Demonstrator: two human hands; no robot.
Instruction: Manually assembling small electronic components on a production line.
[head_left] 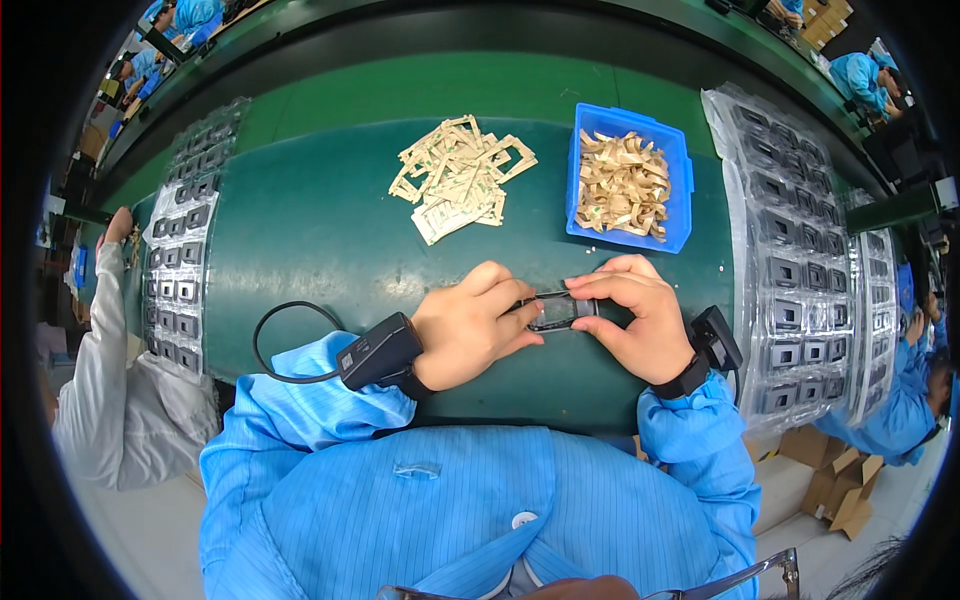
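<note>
Between my two hands is a small black rectangular plastic frame (556,325), with an opening through its middle. My left hand (470,325) grips its left end, thumb and fingers closed together there. At the other end, my right hand (638,318) pinches the frame between the thumb below and the fingers above. The fingertips cover parts of both ends. Beyond my hands lies a loose pile of cream-coloured flat adhesive frames (455,180) with green marks. To its right stands a blue plastic bin (688,180) full of curled brown paper strips (622,190).
Clear plastic trays (740,220) of black frame-like parts line the right side; similar trays (197,235) stand at the left. All rest on the green work mat (300,230). A person in a pale sleeve (105,350) works at the left. An open cardboard box (840,490) sits below right.
</note>
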